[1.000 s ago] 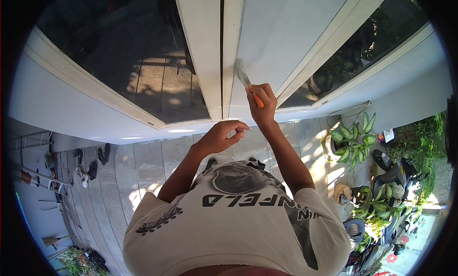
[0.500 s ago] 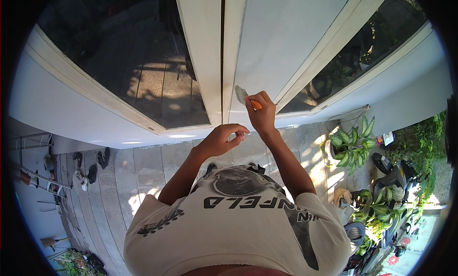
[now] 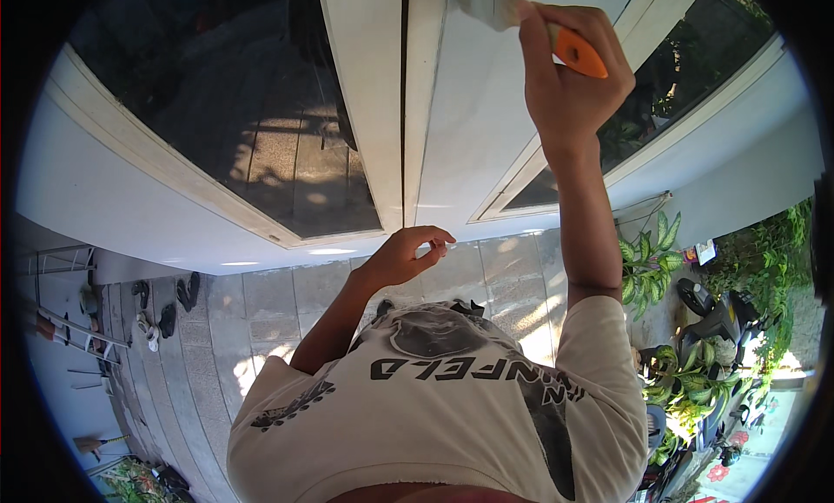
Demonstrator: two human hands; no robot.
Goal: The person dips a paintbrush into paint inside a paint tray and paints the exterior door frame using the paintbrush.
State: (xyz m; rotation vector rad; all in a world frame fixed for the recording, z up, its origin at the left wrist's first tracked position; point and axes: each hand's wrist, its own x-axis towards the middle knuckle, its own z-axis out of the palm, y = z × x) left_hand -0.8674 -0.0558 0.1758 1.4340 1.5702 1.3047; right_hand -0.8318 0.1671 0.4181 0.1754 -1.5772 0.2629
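High at the top right, my right hand (image 3: pixel 578 82) is closed around a paintbrush (image 3: pixel 580 53) with an orange handle. Its pale, broad bristles lie toward the upper left, against or close to a white wall panel (image 3: pixel 486 103) between two window frames; slight blur hides whether they touch. My left hand (image 3: pixel 405 257) hovers in front of my chest, below the panel's lower end. Its fingers are loosely bent, the thumb stands apart from them, and nothing is held.
Dark window panes (image 3: pixel 226 112) in cream frames flank the panel. A leafy potted plant (image 3: pixel 647 260) and a parked motorbike (image 3: pixel 717 316) stand at the right. Several shoes (image 3: pixel 167 319) lie on the paved floor (image 3: pixel 243 307) at the left, near a metal ladder (image 3: pixel 82 329).
My right hand has carried the paintbrush up along the panel and a little to the right, and its arm is stretched farther. My left hand has stayed in place.
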